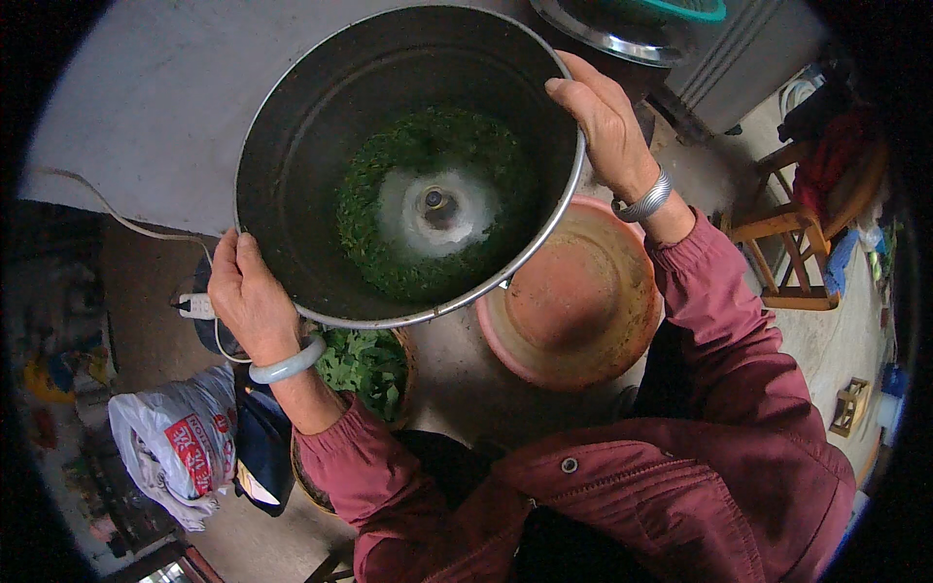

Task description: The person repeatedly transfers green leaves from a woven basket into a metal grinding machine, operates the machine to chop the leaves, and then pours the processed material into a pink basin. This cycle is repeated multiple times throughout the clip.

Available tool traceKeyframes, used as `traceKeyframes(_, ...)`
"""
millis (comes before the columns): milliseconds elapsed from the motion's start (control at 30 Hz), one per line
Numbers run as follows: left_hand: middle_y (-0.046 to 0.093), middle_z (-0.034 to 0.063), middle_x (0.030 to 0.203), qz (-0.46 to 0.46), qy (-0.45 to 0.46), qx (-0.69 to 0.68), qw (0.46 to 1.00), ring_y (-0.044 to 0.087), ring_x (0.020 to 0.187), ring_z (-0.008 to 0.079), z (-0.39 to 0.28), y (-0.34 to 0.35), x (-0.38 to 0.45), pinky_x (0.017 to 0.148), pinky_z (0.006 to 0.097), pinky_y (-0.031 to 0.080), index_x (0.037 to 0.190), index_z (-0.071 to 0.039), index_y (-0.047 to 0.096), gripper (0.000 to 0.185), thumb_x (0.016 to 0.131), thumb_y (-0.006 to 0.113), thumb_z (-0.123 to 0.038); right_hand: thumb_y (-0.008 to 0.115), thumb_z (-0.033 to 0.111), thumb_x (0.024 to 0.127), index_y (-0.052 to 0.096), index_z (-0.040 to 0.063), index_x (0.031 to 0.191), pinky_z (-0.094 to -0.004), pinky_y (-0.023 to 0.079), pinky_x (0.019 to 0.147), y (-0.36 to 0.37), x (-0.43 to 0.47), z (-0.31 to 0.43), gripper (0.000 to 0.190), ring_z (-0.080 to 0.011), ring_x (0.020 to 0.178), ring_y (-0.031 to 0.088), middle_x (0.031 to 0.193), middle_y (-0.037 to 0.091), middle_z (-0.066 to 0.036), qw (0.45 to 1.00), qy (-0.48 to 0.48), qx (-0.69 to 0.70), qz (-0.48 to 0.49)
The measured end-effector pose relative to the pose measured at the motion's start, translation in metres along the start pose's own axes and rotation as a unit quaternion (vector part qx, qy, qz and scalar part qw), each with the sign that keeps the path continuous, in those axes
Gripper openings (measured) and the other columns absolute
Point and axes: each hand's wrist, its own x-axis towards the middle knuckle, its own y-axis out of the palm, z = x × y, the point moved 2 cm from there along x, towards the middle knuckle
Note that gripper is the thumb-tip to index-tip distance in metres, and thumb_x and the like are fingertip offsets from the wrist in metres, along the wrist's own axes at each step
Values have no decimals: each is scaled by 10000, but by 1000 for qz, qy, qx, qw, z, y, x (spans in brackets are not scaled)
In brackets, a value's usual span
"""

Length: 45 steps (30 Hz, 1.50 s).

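Observation:
Both my hands hold a large round metal drum or pot (313, 146) by its rim, its mouth tilted toward me. Inside, chopped green leaves (372, 255) form a ring around a pale raised centre with a metal fitting (434, 198). My left hand (255, 306) grips the lower left rim, a pale bangle on its wrist. At the upper right rim is my right hand (605, 124), with a silver-coloured bracelet on the wrist. Below the drum, a reddish plastic basin (568, 299) stands on the floor, partly hidden by the rim.
Green leaves (364, 368) fill a woven basket (408, 379) under my left forearm. A white power strip (197, 306) with a cable lies at left, above a printed plastic bag (175, 437). A wooden chair (794, 226) stands at right. A metal basin (619, 36) is at the top.

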Motion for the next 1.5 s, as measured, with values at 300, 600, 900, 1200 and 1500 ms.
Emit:
traceKeyframes(300,676,237,985,-7,5,11,1000,631,900,259,-1,0,-1,837,345,466,1131,126,592,381,940,519,-196,462,234,888,574,-39,1003,-350,410,682,-1,1,1,316,-240,705,475,749,495,-145,1000,-10,-7,5)
traceKeyframes(600,674,231,1009,-2,-5,11,1000,626,917,255,2,0,0,851,343,463,1142,120,593,382,941,519,-197,459,223,889,571,-40,994,-346,410,676,1,1,0,304,-219,694,455,737,478,-131,1000,-13,2,-4)
traceKeyframes(900,680,215,973,6,-10,-21,1000,623,874,237,3,1,1,824,337,467,1127,118,596,371,937,511,-190,464,229,888,570,-37,991,-351,397,655,-1,1,-3,303,-213,684,444,721,455,-119,1000,-10,-6,4)
traceKeyframes(1200,684,205,948,-5,-5,-12,1000,621,853,225,4,1,1,804,336,471,1117,115,602,365,934,517,-190,465,235,890,573,-37,1013,-348,405,665,1,1,-3,318,-218,695,456,732,465,-126,1000,-6,13,2)
traceKeyframes(1500,682,194,941,-8,-6,-15,1000,613,855,209,-2,2,-1,808,325,467,1113,112,603,355,938,517,-185,458,227,894,576,-38,1015,-339,416,682,-1,1,-2,314,-211,707,472,749,491,-131,1000,-16,-15,7)
